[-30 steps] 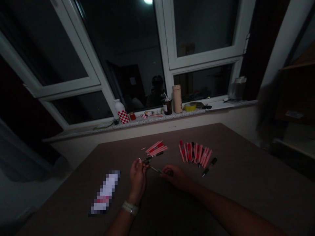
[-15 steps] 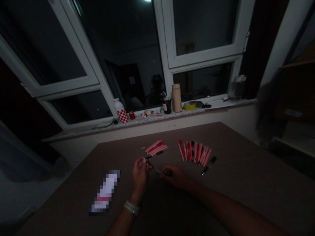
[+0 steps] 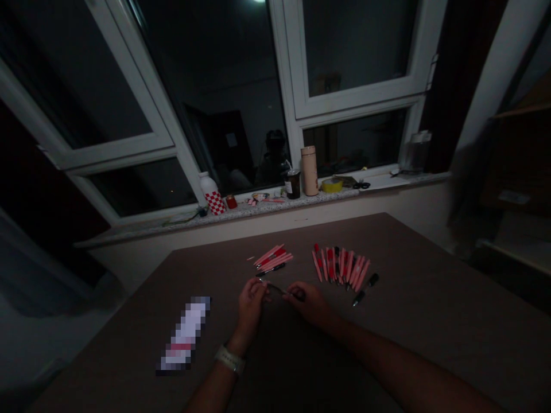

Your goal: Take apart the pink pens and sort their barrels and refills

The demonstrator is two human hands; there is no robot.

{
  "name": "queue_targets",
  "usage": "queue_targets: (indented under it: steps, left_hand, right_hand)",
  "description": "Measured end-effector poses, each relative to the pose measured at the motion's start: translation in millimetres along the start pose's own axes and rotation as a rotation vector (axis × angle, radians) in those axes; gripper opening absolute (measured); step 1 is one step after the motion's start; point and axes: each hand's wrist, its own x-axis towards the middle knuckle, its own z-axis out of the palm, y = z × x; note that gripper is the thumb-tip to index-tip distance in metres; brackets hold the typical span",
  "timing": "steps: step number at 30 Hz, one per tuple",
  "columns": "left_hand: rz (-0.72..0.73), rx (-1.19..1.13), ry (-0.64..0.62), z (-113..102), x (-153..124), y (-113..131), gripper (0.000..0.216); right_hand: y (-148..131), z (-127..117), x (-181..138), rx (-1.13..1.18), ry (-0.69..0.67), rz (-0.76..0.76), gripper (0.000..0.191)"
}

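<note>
Over the middle of the brown table (image 3: 430, 321), my left hand (image 3: 251, 304) and my right hand (image 3: 312, 303) are both closed on the two ends of one thin dark pen (image 3: 279, 291). The left fingers pinch its left tip, the right fingers grip its barrel. Just beyond the hands lies a small bundle of pink and red pens (image 3: 272, 258) with one black pen beside it. A wider row of pink, red and black pens (image 3: 341, 266) lies further right, with two black pieces (image 3: 365, 288) at its near end.
A flat pixelated packet (image 3: 184, 334) lies on the table to the left of my wrist. On the window sill (image 3: 275, 207) behind stand a checkered white bottle (image 3: 211, 195), a tan flask (image 3: 309, 171), a dark cup and a tape roll (image 3: 332, 185). The room is dim.
The hands have drawn closer together and shifted a little away from me. The pen between them has gone from slanted to nearly level.
</note>
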Motion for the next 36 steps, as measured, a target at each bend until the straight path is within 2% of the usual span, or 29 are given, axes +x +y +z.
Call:
queue_targets:
  steps: [8, 13, 20, 25, 31, 36]
  left_hand:
    - [-0.142, -0.154, -0.077, -1.9, -3.7, 4.8, 0.037]
    - [-0.173, -0.194, -0.059, -1.5, -5.8, 9.5, 0.036]
    - [-0.239, -0.215, -0.063, -1.7, -6.8, 13.9, 0.035]
    - [-0.225, -0.196, -0.084, -2.6, -6.3, 12.5, 0.037]
    - [-0.115, -0.079, -0.059, -2.5, -4.9, 7.5, 0.040]
    - [-0.131, -0.061, -0.084, -0.4, -5.6, 7.4, 0.036]
  right_hand:
    - [-1.9, -4.7, -0.2, -0.004, 0.048, -0.011, 0.014]
    - [-2.6, -5.3, -0.1, 0.004, 0.030, -0.038, 0.016]
    - [-9.6, -9.8, -1.5, -0.034, -0.097, -0.043, 0.034]
    - [-12.1, -11.6, -2.1, -0.102, -0.138, -0.060, 0.046]
    - [-7.8, -9.4, -2.9, -0.072, -0.088, -0.060, 0.028]
    - [-3.0, -10.1, -3.9, -0.058, -0.023, -0.058, 0.022]
